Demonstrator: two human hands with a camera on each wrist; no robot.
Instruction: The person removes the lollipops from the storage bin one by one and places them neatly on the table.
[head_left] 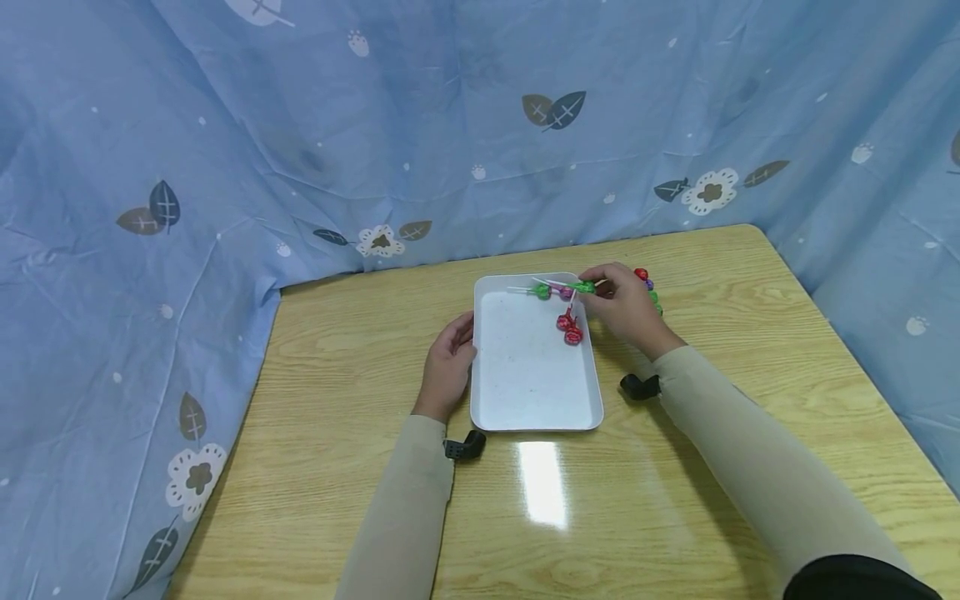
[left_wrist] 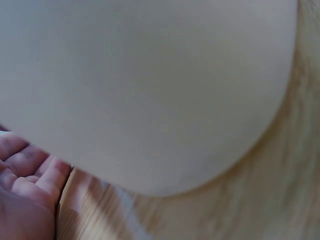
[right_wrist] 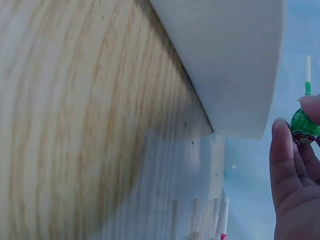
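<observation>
My right hand (head_left: 624, 307) pinches a green-wrapped lollipop (right_wrist: 304, 124) by its candy head, above the far right corner of a white tray (head_left: 528, 383). The lollipop's stick points left over the tray in the head view. Inside the tray lie another green lollipop (head_left: 542, 291), a pink-purple one (head_left: 566, 292) and two red ones (head_left: 573, 335), all near the far right. My left hand (head_left: 447, 367) rests at the tray's left side, fingers along the outer wall; in the left wrist view the hand (left_wrist: 25, 195) is partly hidden by the tray.
Right of the tray, partly behind my right hand, several lollipops (head_left: 651, 293) in red, purple and green lie on the wooden table (head_left: 360, 467). A blue patterned curtain (head_left: 450, 167) hangs behind the table and along its sides.
</observation>
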